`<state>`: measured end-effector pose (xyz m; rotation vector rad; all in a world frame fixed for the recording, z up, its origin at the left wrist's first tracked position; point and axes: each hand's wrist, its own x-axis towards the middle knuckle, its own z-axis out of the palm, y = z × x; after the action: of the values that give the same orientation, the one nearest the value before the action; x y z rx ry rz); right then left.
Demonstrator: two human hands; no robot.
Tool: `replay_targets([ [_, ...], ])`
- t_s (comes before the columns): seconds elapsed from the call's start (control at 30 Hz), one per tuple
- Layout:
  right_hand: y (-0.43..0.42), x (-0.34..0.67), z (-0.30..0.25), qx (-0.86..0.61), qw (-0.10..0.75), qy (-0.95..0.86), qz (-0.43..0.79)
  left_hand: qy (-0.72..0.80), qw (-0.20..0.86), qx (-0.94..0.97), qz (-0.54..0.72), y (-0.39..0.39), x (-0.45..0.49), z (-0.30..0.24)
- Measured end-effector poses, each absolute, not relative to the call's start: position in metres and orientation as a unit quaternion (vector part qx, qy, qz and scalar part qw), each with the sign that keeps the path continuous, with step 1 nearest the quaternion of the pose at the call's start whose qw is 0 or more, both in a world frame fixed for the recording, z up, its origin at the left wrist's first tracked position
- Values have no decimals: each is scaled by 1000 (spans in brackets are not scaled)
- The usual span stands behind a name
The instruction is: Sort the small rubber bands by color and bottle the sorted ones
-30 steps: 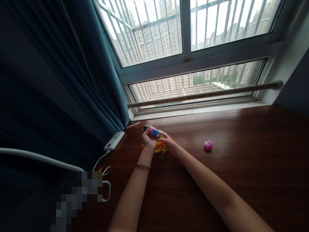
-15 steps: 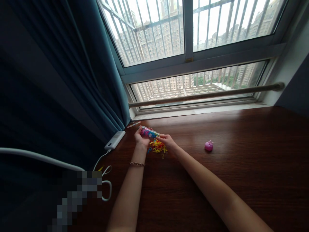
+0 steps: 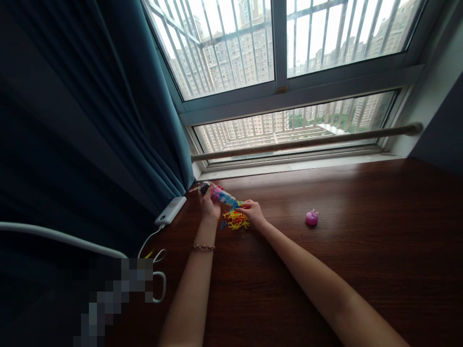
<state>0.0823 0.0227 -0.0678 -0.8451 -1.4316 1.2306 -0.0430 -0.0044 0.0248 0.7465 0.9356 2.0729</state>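
Note:
My left hand (image 3: 210, 206) is wrapped round a clear bottle (image 3: 221, 194) with pink, blue and black contents showing through it. The bottle is tilted, its lower end pointing right over a pile of small yellow, red and blue rubber bands (image 3: 237, 220) on the wooden surface. At that lower end, my right hand (image 3: 252, 211) has its fingers closed by some blue bands (image 3: 234, 204); its fingertips are too small to show exactly what they grip. A pink, apple-shaped lid or container (image 3: 311, 217) lies to the right of the hands.
A white power bank (image 3: 170, 211) with a white cable (image 3: 146, 242) sits left, beside the blue curtain (image 3: 159, 120). Behind the wooden surface (image 3: 361, 250) run a window sill and a rail (image 3: 307, 142). Small pale discs lie near the curtain's foot.
The bottle has tipped more steeply, with its black end raised to the left. Blue bands now show at its lower end by my right fingers. The view has shifted slightly.

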Motion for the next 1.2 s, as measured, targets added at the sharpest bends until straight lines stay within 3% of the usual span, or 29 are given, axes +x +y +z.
replay_targets([
  [0.17, 18, 84, -72, -395, 464, -688, 394, 341, 302, 370, 809, -14, -37, 38],
  [0.33, 11, 86, -70, -391, 468, -709, 354, 353, 342, 359, 794, -19, -28, 45],
  [0.83, 14, 84, -67, -379, 538, -620, 428, 369, 297, 378, 795, -11, -34, 33],
  [1.2, 13, 86, -65, -396, 536, -605, 436, 386, 341, 297, 804, -3, -37, 23],
])
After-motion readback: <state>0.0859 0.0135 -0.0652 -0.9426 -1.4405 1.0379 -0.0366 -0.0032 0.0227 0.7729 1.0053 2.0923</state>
